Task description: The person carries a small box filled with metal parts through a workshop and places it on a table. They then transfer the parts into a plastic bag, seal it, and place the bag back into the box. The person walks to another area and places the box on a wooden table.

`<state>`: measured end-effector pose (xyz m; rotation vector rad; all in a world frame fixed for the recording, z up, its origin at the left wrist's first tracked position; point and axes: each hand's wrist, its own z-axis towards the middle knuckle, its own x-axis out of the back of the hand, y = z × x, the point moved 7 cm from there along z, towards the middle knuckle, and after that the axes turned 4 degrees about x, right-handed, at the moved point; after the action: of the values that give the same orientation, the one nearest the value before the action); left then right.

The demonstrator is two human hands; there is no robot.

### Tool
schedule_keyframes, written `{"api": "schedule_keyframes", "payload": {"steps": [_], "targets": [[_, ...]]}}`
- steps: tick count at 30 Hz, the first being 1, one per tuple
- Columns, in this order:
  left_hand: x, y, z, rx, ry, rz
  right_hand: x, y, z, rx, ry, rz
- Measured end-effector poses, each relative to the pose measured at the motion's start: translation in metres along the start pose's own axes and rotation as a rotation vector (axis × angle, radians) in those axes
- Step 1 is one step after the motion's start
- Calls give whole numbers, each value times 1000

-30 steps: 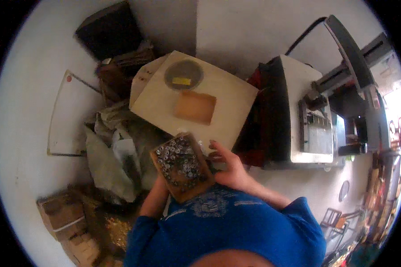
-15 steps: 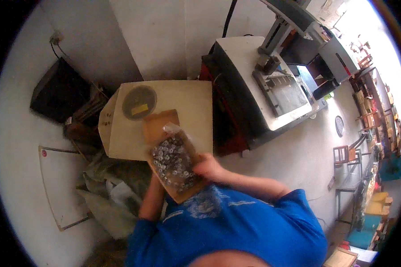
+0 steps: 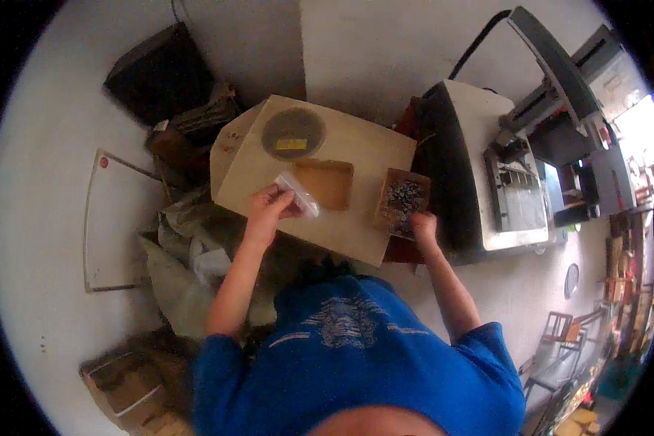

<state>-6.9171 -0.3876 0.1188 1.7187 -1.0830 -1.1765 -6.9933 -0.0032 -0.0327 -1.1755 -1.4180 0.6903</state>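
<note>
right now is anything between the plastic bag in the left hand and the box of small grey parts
Yes, the shallow brown cardboard box on the tabletop lies between the clear plastic bag and the parts box; nothing else visible does.

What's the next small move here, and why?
Probably ease the box of small parts leftward with the right hand, already at its near corner: in this view it reaches past the right edge of the table, and the left hand is occupied with a clear bag.

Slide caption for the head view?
Left hand holding a clear plastic bag, right hand at a box of small parts.
</note>
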Motion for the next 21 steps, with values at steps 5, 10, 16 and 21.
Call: {"api": "schedule_keyframes", "payload": {"steps": [5,10,16,21], "targets": [[-4,6,-6,6,-71,43,-53,15,36,359,-116,-272],[4,13,-14,-6,-45,43,-74,-62,2,306,-63,-680],[-9,6,-1,3,-86,150,-79,-231,-113,993,-482,-252],[-41,15,-7,53,-268,323,-99,-291,-166,1505,-799,-296]]}}
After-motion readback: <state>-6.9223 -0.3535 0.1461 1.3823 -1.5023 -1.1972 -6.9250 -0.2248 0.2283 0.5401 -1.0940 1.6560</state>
